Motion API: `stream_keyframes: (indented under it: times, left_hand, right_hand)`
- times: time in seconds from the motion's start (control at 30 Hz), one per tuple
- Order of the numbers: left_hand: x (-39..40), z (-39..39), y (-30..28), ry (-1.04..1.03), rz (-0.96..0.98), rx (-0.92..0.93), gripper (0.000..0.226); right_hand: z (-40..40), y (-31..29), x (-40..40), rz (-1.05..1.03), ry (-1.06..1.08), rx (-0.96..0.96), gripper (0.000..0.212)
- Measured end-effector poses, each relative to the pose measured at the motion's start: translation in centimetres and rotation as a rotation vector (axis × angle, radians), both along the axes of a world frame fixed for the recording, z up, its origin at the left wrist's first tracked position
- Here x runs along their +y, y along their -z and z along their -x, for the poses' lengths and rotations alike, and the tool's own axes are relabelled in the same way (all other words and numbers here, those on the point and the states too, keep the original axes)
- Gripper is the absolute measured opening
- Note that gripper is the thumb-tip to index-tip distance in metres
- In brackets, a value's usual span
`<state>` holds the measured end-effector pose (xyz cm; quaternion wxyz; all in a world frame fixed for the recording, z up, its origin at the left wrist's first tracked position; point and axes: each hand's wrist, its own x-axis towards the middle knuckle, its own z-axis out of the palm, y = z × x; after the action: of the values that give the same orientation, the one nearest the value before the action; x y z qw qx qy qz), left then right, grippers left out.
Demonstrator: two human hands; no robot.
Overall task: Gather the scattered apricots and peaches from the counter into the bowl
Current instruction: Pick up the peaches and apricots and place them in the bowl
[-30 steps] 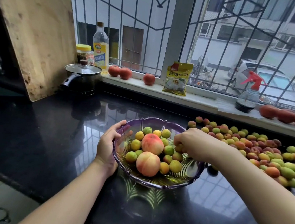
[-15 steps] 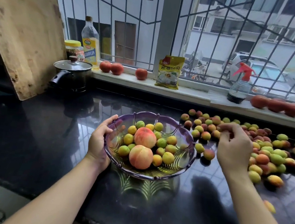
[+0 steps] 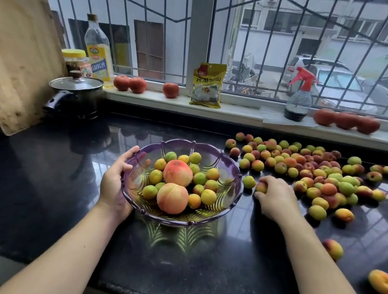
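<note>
A purple glass bowl (image 3: 230, 166) stands on the black counter (image 3: 44, 180). It holds two peaches (image 3: 178, 172) and several small apricots. My left hand (image 3: 115, 182) grips the bowl's left rim, thumb over the edge. Just right of the bowl, my right hand (image 3: 277, 198) lies on the counter with its fingers curled round an orange-red apricot (image 3: 261, 187). A green apricot (image 3: 249, 181) sits between that hand and the bowl. Several more apricots (image 3: 315, 171) spread over the counter to the right.
Stray apricots (image 3: 333, 249) lie near the front right edge. A black lidded pot (image 3: 77, 96) and a leaning wooden board (image 3: 16, 44) stand at the back left. On the sill are an oil bottle (image 3: 98, 49), tomatoes (image 3: 129, 83), a yellow packet (image 3: 207, 84) and a spray bottle (image 3: 298, 97).
My right hand left the bowl, reached into the pile on the right, then came back toward the bowl and closed on an apricot. My left hand kept its hold on the rim.
</note>
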<state>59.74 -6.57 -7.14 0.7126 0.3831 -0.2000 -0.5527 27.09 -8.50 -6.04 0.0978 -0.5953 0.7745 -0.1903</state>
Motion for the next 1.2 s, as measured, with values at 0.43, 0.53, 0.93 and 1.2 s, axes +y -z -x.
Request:
stream_keyframes:
  times: [0.43, 0.53, 0.93, 1.2]
  left_hand:
    - [0.0, -0.2, 0.1, -0.008, -0.014, 0.003, 0.050]
    - [0.1, -0.3, 0.1, 0.003, -0.004, 0.009, 0.050]
    - [-0.2, -0.4, -0.1, 0.010, 0.001, 0.001, 0.048]
    - [-0.1, -0.4, -0.3, 0.042, -0.001, 0.020, 0.046]
  right_hand:
    - [0.1, -3.0, 1.7, 0.197, -0.382, -1.536, 0.036]
    - [-0.5, -3.3, 2.2, 0.187, -0.405, -1.607, 0.033]
    - [-7.7, -6.2, -3.4, 0.256, -0.672, 0.030, 0.033]
    - [-10.8, -5.9, -4.2, 0.187, -0.627, 0.445, 0.010]
